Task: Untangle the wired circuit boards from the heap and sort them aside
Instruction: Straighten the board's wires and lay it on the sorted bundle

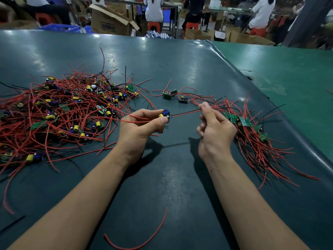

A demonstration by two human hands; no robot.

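Left hand (142, 123) pinches one circuit board (165, 114); right hand (214, 127) pinches its wires (185, 113), perhaps two. Big heap (59, 109) left, sorted pile (252, 130) right, two boards (175, 97) between; bare table (171, 177) nearer.

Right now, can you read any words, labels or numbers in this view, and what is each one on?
Cardboard box behind the table: dark printed brand word, appears upside down, too blurred to read.
White sheets on cartons at the back: too small to read.
Circuit board in the left hand and those in the heap: no markings legible.
Nothing else carries readable text.
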